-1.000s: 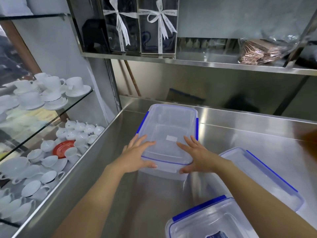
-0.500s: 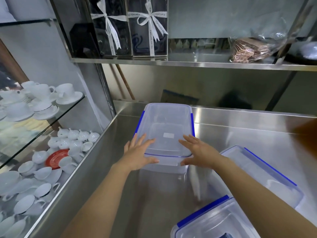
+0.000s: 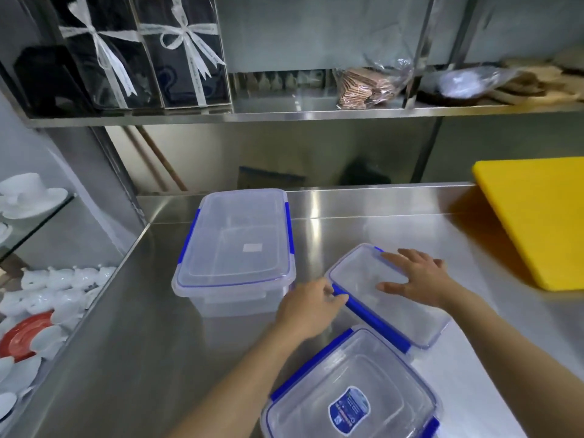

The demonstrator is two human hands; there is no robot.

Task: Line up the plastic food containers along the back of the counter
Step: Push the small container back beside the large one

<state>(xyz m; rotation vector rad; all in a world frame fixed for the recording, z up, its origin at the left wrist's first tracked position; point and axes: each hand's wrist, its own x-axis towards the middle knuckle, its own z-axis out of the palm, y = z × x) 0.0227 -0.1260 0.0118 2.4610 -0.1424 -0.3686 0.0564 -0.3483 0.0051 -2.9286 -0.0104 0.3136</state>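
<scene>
Three clear plastic containers with blue lid clips stand on the steel counter (image 3: 151,327). The large container (image 3: 237,248) sits at the back left, against the counter's rear ledge, with no hand on it. A second container (image 3: 395,305) lies diagonally in the middle. My left hand (image 3: 306,308) grips its near-left blue clip edge, and my right hand (image 3: 414,276) rests flat with spread fingers on its lid and far edge. A third container (image 3: 350,399) with a blue label stands nearest me, partly cut off by the frame's bottom.
A yellow cutting board (image 3: 543,219) lies at the back right of the counter. A steel shelf (image 3: 284,115) above holds ribboned boxes and bagged items. Left of the counter, glass shelves carry white cups, teapots and a red saucer (image 3: 22,336).
Both hands left the large container at the back left and moved right onto the second container. The view has shifted right, revealing the yellow board.
</scene>
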